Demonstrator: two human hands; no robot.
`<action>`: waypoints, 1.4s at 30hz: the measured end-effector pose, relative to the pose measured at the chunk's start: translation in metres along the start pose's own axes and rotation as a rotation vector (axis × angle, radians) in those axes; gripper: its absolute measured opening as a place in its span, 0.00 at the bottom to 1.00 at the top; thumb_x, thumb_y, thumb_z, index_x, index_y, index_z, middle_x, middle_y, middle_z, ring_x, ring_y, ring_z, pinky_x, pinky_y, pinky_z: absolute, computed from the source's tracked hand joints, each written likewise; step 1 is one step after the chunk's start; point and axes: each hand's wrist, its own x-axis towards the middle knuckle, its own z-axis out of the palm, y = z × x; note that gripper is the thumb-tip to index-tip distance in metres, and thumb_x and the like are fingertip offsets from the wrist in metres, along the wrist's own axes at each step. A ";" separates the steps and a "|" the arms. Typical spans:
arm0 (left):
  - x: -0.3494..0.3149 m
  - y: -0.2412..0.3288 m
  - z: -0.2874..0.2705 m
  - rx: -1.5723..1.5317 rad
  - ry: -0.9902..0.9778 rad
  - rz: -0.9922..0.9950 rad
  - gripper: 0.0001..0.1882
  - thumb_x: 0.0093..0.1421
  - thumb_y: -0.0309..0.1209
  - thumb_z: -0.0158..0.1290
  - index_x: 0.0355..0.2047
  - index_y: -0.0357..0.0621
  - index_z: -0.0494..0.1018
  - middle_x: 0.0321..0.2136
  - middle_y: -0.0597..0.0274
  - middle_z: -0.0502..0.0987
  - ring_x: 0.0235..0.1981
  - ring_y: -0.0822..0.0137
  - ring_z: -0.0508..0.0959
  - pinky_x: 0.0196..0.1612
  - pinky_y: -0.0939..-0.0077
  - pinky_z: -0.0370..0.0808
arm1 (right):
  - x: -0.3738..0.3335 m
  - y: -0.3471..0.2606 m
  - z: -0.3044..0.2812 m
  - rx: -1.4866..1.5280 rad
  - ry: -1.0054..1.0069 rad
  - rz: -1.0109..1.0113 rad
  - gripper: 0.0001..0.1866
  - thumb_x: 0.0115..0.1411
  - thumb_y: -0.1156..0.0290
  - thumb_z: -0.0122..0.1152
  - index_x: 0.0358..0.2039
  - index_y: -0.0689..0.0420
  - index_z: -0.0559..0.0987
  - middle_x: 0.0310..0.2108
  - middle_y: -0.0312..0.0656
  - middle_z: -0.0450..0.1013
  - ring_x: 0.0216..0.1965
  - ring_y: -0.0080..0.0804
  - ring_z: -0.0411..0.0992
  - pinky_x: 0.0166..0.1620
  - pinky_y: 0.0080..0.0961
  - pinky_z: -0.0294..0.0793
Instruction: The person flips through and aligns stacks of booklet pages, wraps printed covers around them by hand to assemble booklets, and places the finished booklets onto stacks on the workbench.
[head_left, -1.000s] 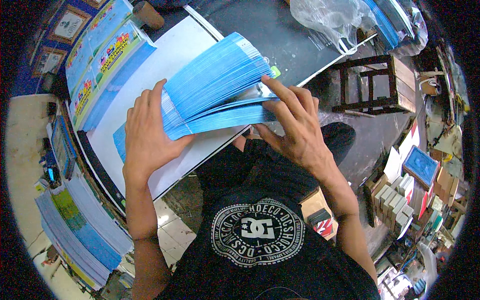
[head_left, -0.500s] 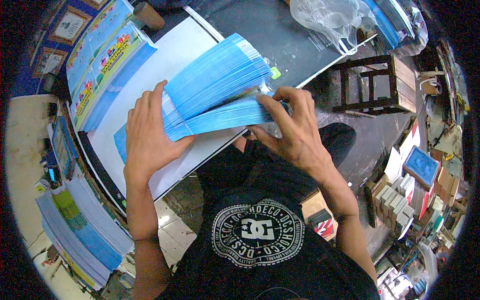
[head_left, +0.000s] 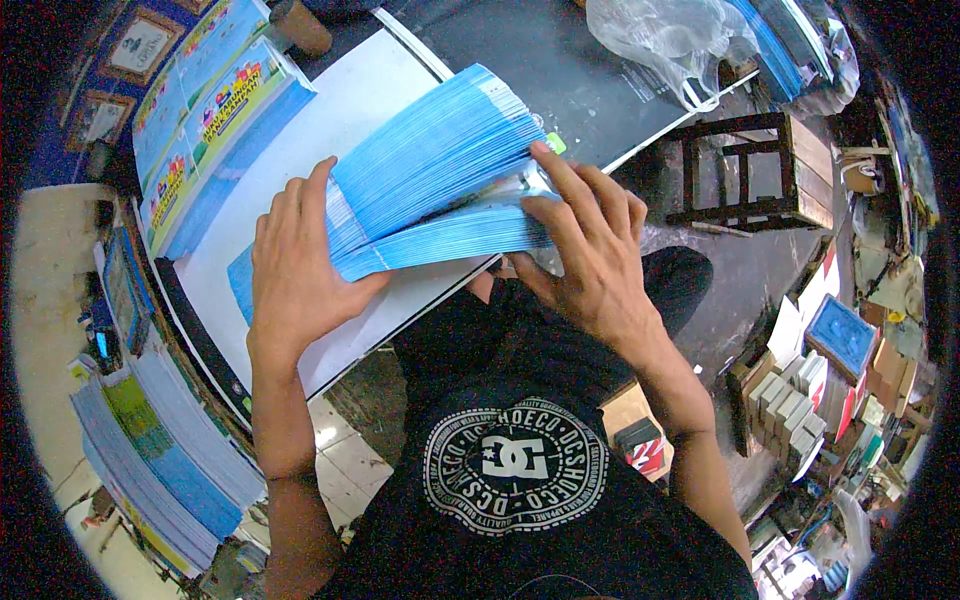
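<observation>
A thick stack of blue-edged paper sheets (head_left: 430, 165) lies fanned on a white board (head_left: 345, 95), split by a gap into an upper and a lower section. My left hand (head_left: 300, 265) clamps its left end, the fingers over the far side and the thumb along the near edge. At the right end is my right hand (head_left: 590, 250). Its thumb is below the lower section and a bent finger above it, while the index finger reaches up to the upper section. Part of a printed page shows in the gap.
Piles of colourful printed covers (head_left: 215, 120) stand at the far left of the table. Plastic wrapping (head_left: 665, 40) lies at the back right. A wooden stool (head_left: 805, 165) stands right of the table, with stacked small boxes (head_left: 790, 410) nearer. More paper stacks (head_left: 165, 460) sit low at left.
My right hand's fingers have spread apart, the index finger moving up to the upper section. My left hand and the stack have hardly moved.
</observation>
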 end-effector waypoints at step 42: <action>-0.001 0.000 0.001 0.019 0.116 0.091 0.56 0.37 0.44 0.73 0.66 0.41 0.60 0.46 0.47 0.71 0.49 0.47 0.73 0.50 0.54 0.69 | 0.003 -0.002 0.000 0.054 0.048 0.024 0.30 0.45 0.54 0.75 0.48 0.51 0.77 0.64 0.47 0.65 0.60 0.51 0.64 0.58 0.50 0.61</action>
